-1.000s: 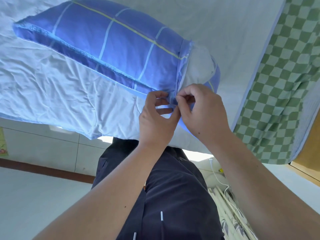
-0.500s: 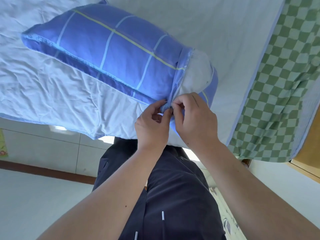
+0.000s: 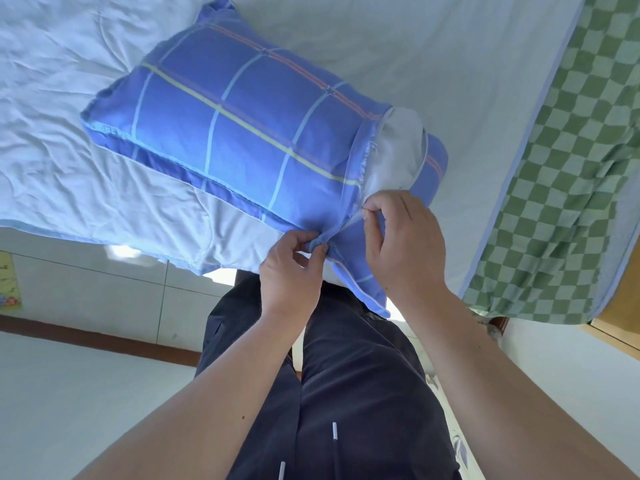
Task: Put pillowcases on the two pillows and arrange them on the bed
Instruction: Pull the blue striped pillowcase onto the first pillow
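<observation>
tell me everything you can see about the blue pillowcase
The blue pillowcase looks like thin woven cotton, checked with pale blue, yellow and reddish lines and edged by a lighter border. It lies flat and slanted on the pale bed sheet, stuffed full. Its end nearest the person gapes, baring the white pillow. The left hand pinches the opening's corner; the right hand pinches the opening's edge just above.

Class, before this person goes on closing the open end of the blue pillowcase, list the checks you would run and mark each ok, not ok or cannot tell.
1. Left hand pinches the pillowcase seam at the near corner: ok.
2. Right hand pinches the opening's edge: ok.
3. White pillow fully inside the case: not ok, it shows through the opening.
4. Zipper pull held: cannot tell, too small.
5. Pillow supported on the bed sheet: ok.
6. Second pillow ready: cannot tell, none in view.
</observation>
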